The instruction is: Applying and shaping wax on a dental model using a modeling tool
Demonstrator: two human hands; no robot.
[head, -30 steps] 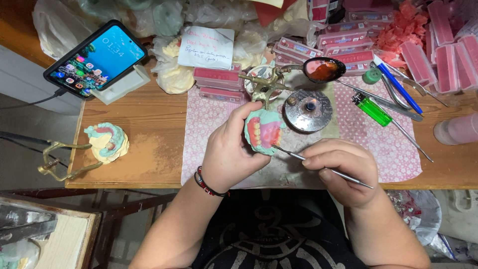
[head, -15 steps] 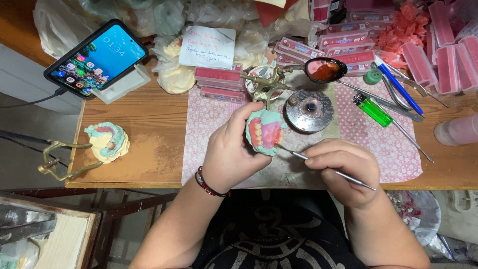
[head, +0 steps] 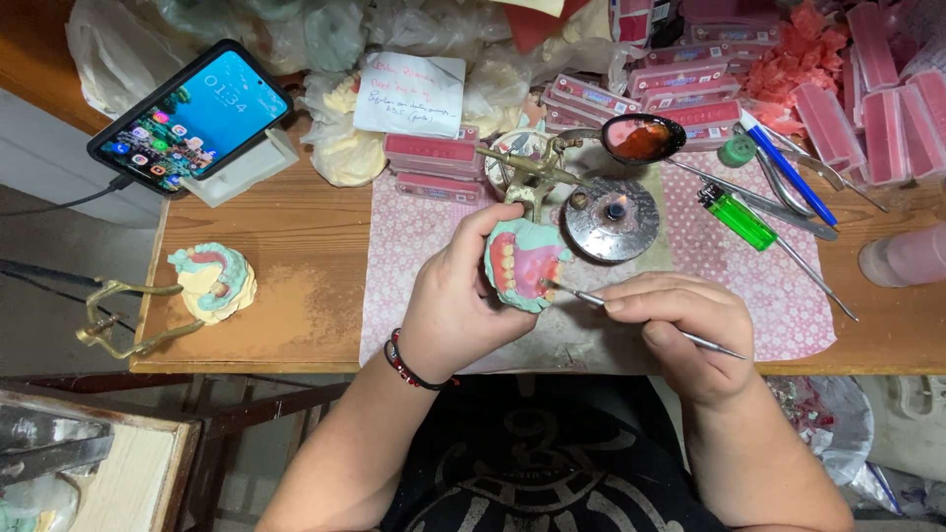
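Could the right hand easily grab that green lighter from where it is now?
Probably yes: the green lighter lies in the open on the patterned mat, just beyond the right hand. But that hand holds a thin metal tool.

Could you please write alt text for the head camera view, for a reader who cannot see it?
The left hand holds a pink-and-green denture model while the right hand touches a thin metal tool to it. Behind them on the wooden table are a small burner and a green lighter.

Bright, even light falls from above, leaving only soft, short shadows under the hands on the worktop [head: 296, 256]. The phone screen [head: 192, 113] glows at upper left. The centre is sharp; the lower corners look darker and slightly soft.
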